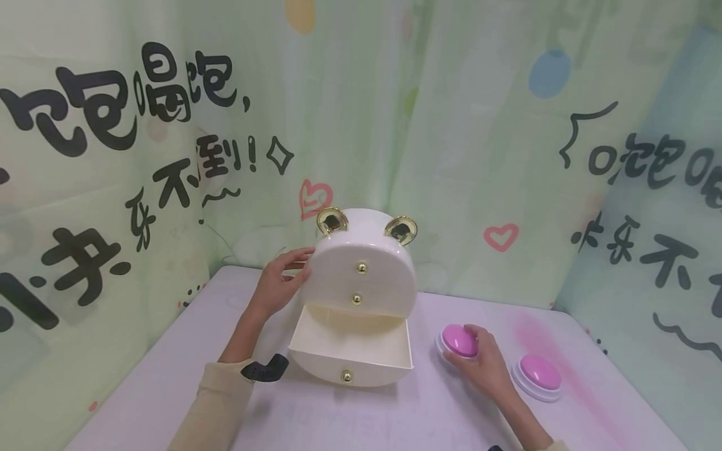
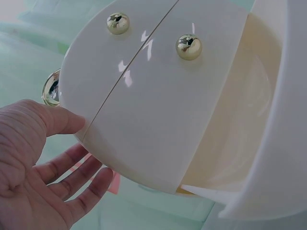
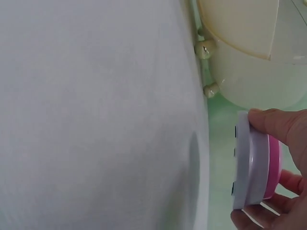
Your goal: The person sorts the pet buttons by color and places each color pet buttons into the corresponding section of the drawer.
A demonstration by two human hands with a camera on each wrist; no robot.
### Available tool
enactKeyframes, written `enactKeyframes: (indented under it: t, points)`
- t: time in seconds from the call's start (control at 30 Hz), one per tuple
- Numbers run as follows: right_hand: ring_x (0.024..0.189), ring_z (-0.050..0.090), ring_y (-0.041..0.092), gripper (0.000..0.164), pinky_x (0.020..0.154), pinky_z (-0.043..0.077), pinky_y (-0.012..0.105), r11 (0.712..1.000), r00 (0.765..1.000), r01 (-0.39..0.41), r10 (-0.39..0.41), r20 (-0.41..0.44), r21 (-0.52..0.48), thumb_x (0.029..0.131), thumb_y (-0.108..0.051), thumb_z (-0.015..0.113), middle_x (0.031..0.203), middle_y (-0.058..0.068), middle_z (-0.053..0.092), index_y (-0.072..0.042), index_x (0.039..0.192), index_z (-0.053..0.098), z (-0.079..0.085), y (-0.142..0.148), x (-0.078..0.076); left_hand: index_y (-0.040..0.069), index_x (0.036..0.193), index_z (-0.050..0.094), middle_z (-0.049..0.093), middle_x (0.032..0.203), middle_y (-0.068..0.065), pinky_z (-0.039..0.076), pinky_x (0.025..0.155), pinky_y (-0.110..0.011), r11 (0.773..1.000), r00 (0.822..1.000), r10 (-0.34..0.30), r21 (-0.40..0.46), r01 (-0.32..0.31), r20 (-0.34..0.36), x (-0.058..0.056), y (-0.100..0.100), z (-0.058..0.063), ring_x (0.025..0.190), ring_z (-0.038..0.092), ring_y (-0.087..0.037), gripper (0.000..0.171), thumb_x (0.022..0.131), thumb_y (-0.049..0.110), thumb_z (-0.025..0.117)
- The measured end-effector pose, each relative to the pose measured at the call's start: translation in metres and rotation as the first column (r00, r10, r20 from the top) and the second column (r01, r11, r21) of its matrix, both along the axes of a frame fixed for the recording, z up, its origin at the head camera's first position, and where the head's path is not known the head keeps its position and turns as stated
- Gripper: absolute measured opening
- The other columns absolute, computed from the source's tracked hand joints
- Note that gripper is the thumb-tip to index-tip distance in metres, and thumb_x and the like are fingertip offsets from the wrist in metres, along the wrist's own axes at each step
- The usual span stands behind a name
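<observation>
A glossy white drawer box (image 1: pixel 333 282) with round gold-rimmed ears (image 1: pixel 401 230) and gold knobs stands on the table, its bottom drawer (image 1: pixel 324 369) pulled out and bare inside. My left hand (image 1: pixel 281 282) rests against the box's left side, thumb at the front edge and fingers loosely spread, as the left wrist view shows. To the right of the box, my right hand (image 1: pixel 485 369) grips a round pink push button (image 1: pixel 458 339) by its white base. In the right wrist view, that button's base (image 3: pixel 243 163) is seen edge-on, clear of the tabletop, with small dark spots underneath.
A second pink push button (image 1: pixel 540 371) with a white base sits on the table to the right, beside the right forearm. The pale table (image 1: pixel 429 413) has a pink smear at its right. Printed curtains (image 1: pixel 462 156) enclose the back and both sides.
</observation>
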State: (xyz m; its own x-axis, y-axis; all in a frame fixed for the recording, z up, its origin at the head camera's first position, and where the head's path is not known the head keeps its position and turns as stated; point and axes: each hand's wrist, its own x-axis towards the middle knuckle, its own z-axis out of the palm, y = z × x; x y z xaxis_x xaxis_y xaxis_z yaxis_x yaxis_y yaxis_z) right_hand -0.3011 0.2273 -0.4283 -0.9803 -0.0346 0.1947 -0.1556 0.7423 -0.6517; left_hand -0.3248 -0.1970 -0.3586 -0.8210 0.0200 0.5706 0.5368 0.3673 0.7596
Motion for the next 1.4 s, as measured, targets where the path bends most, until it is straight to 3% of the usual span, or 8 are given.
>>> enactKeyframes:
  t: [0.57, 1.03, 1.13, 1.27, 1.4]
  points:
    - [0.13, 0.048, 0.034, 0.084, 0.102, 0.048, 0.055, 0.987, 0.985, -0.029, 0.002, -0.172, -0.156, 0.087, -0.039, 0.082, 0.146, 0.019, 0.046, -0.002, 0.149, 0.038, 0.028, -0.031, 0.023, 0.006, 0.138, 0.063, 0.065, 0.131, -0.019, 0.057, 0.089, -0.053, 1.0, 1.0, 0.006, -0.01, -0.006, -0.003, 0.001, 0.0, 0.0, 0.119, 0.064, -0.037, 0.04, 0.099, 0.011, 0.068]
    - [0.123, 0.055, 0.027, 0.079, 0.097, 0.051, 0.049, 0.983, 0.951, -0.149, 0.114, -0.288, -0.102, 0.084, -0.031, 0.087, 0.143, 0.012, 0.051, -0.005, 0.145, 0.044, 0.037, -0.056, 0.042, 0.007, 0.138, 0.063, 0.066, 0.13, -0.019, 0.057, 0.088, -0.053, 1.0, 1.0, 0.014, -0.019, -0.014, -0.007, 0.001, 0.0, 0.0, 0.118, 0.065, -0.037, 0.04, 0.098, 0.01, 0.068]
    - [0.118, 0.057, 0.024, 0.076, 0.093, 0.053, 0.041, 0.977, 0.93, -0.193, 0.153, -0.334, -0.09, 0.082, -0.027, 0.088, 0.141, 0.01, 0.054, -0.006, 0.143, 0.046, 0.037, -0.06, 0.045, 0.007, 0.138, 0.063, 0.066, 0.13, -0.019, 0.057, 0.088, -0.053, 1.0, 1.0, 0.014, -0.019, -0.014, -0.006, 0.001, 0.0, 0.0, 0.119, 0.065, -0.037, 0.04, 0.098, 0.01, 0.068]
    - [0.113, 0.058, 0.02, 0.073, 0.087, 0.053, 0.028, 0.962, 0.882, -0.267, 0.22, -0.416, -0.058, 0.08, -0.019, 0.09, 0.137, 0.007, 0.057, -0.007, 0.14, 0.05, 0.036, -0.068, 0.047, 0.007, 0.138, 0.063, 0.066, 0.131, -0.019, 0.057, 0.088, -0.053, 1.0, 1.0, 0.011, -0.017, -0.011, -0.004, 0.0, 0.0, 0.0, 0.119, 0.064, -0.037, 0.041, 0.098, 0.01, 0.068]
    - [0.115, 0.056, 0.016, 0.075, 0.089, 0.053, 0.026, 0.947, 0.839, -0.321, 0.284, -0.465, -0.002, 0.077, -0.017, 0.091, 0.136, 0.004, 0.057, -0.009, 0.14, 0.051, 0.034, -0.077, 0.047, 0.007, 0.138, 0.063, 0.066, 0.131, -0.019, 0.057, 0.088, -0.053, 1.0, 1.0, 0.011, -0.013, -0.011, -0.004, 0.0, 0.0, 0.0, 0.119, 0.064, -0.037, 0.041, 0.098, 0.01, 0.068]
